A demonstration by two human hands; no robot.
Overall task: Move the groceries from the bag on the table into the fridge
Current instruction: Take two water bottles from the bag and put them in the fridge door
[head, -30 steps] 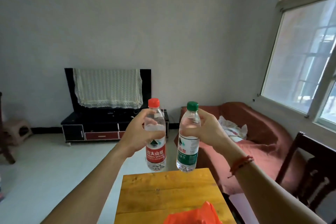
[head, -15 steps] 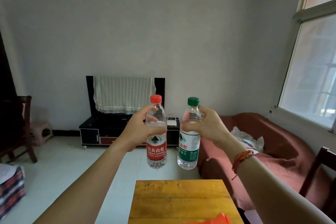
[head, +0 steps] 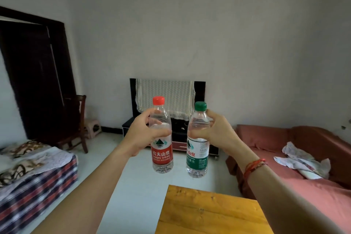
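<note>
Wooden table (head: 209,213) below held bottles; TV stand (head: 171,133) beyond

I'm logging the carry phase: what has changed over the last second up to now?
The view has swung left: the window and orange bag are gone from frame, while a dark door, a wooden chair and a bed have appeared. Unchanged: the left hand grips the red-capped bottle, the right hand the green-capped bottle, both upright above the table.
</note>
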